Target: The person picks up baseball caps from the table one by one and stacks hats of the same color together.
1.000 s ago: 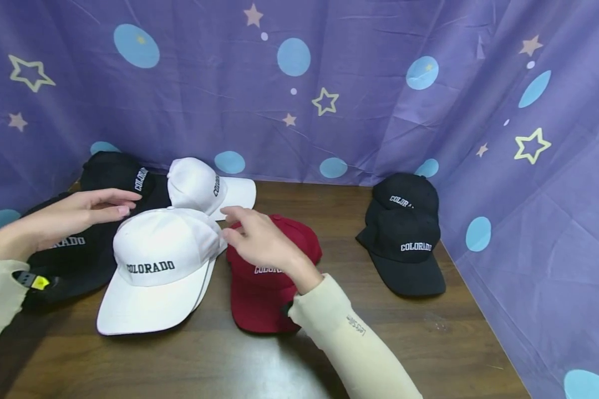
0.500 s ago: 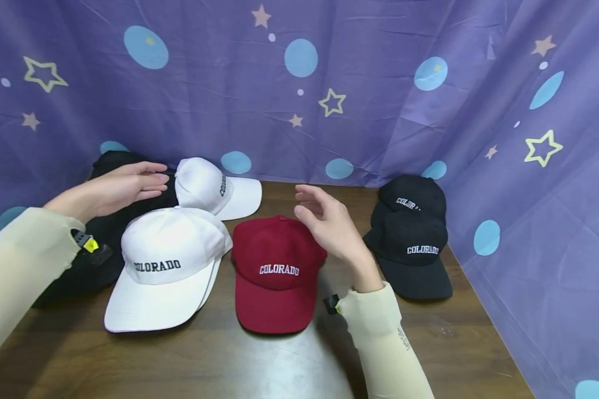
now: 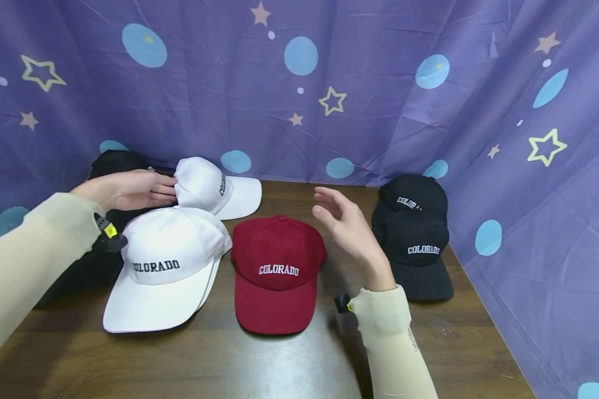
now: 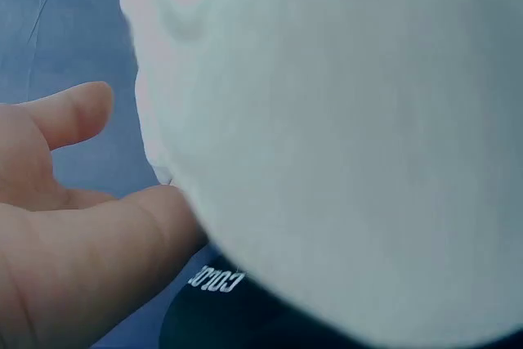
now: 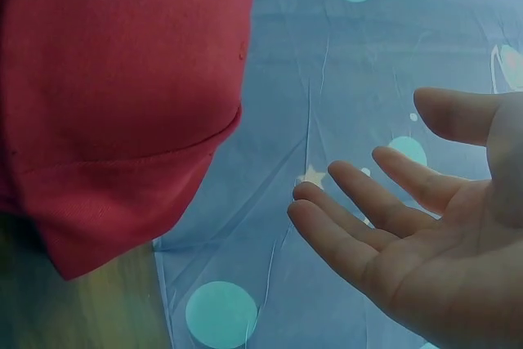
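Observation:
My left hand [image 3: 130,189] reaches over black caps [image 3: 111,162] at the left, fingers extended, fingertips at the crown of the rear white cap [image 3: 194,180]. In the left wrist view a white cap [image 4: 343,136] fills most of the picture beside the thumb and fingers. A stack of white caps [image 3: 169,235] lettered COLORADO sits just in front of that hand. In the middle lies a red cap [image 3: 279,241], brim toward me. To its right my right hand [image 3: 351,233] hovers with loosely bent fingers, holding nothing; the right wrist view shows its palm turned up beside the red cap.
Two overlapping black caps [image 3: 416,230] lie at the right, partly behind the right forearm. The caps rest on a brown wooden table [image 3: 204,366]. A purple patterned curtain [image 3: 359,66] rises along the back and right side.
My right hand has moved right, off the red cap, to the space before the black caps. My left hand has shifted right, toward the rear white cap. The view has turned slightly left.

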`<state>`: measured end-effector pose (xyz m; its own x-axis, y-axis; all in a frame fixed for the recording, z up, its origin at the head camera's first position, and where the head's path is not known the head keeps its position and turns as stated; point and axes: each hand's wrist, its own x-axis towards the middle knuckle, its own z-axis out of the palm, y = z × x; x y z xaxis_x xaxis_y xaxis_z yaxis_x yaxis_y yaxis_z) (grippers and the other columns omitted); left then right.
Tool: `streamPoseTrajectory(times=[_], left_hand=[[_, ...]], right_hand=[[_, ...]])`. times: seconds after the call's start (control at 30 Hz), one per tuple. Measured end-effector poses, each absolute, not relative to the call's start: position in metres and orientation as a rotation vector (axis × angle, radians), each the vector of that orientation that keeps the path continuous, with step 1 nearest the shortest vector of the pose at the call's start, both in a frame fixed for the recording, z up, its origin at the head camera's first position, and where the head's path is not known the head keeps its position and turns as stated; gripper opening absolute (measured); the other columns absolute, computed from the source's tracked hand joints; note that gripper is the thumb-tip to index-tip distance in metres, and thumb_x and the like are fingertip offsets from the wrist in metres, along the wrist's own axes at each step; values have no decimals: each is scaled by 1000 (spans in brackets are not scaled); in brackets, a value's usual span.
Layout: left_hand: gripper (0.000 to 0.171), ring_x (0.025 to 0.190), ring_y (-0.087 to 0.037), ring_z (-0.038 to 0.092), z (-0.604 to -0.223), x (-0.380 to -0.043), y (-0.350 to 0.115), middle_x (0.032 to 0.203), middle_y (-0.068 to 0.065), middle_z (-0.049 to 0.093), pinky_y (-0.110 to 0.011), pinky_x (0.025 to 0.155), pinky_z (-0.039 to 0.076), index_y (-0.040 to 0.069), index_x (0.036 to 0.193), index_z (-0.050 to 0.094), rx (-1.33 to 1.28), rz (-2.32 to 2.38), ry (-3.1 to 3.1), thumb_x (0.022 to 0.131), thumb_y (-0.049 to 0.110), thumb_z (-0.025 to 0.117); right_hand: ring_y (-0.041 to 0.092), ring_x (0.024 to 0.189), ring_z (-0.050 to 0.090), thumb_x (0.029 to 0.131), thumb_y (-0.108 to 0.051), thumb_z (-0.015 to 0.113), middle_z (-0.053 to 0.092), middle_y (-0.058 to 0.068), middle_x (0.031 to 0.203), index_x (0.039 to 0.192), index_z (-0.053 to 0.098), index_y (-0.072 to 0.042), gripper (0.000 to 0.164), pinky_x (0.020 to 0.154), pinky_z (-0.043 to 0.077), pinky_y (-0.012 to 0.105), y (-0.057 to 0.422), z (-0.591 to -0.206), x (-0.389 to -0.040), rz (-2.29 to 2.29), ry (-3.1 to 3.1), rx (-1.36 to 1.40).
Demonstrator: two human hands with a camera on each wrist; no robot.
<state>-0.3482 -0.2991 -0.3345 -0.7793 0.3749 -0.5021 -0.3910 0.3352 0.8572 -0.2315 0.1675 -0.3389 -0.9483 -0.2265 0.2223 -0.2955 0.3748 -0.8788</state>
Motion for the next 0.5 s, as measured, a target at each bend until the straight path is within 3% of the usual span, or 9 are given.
streamPoseTrajectory(times=[0.1,0.2,0.3,0.43,0.5], left_hand=[[64,150,-23,44,-338,-350,-297,166,-20,39,-44,128,25,-8,166,0,-28,1484,1957,118,19,33],[73,118,-3,62,-340,-351,-294,134,0,66,-37,124,36,-10,165,6,-23,1447,1979,116,28,45],[73,103,2,65,-340,-351,-287,114,10,67,-32,115,45,-7,162,16,-21,1441,1993,113,31,54],[48,103,-1,67,-337,-349,-278,113,6,67,-31,110,51,0,142,37,4,1479,2044,111,29,59],[35,104,-3,68,-336,-348,-274,114,5,65,-30,108,52,4,129,40,35,1519,2057,111,28,59]], right_hand=[[28,130,65,106,-20,67,64,11,145,151,57,-14,47,114,48,49,168,-340,-232,1659,-2559,471],[28,130,65,106,-21,66,64,10,145,151,57,-15,47,113,49,49,169,-341,-232,1668,-2562,457],[27,130,65,106,-21,66,64,10,145,151,57,-15,47,112,49,50,170,-341,-232,1674,-2560,451],[28,130,65,106,-20,66,64,10,145,151,57,-14,46,112,49,50,170,-342,-232,1679,-2552,455],[29,131,65,106,-20,66,64,10,144,151,58,-14,46,112,49,51,171,-343,-232,1680,-2551,456]])
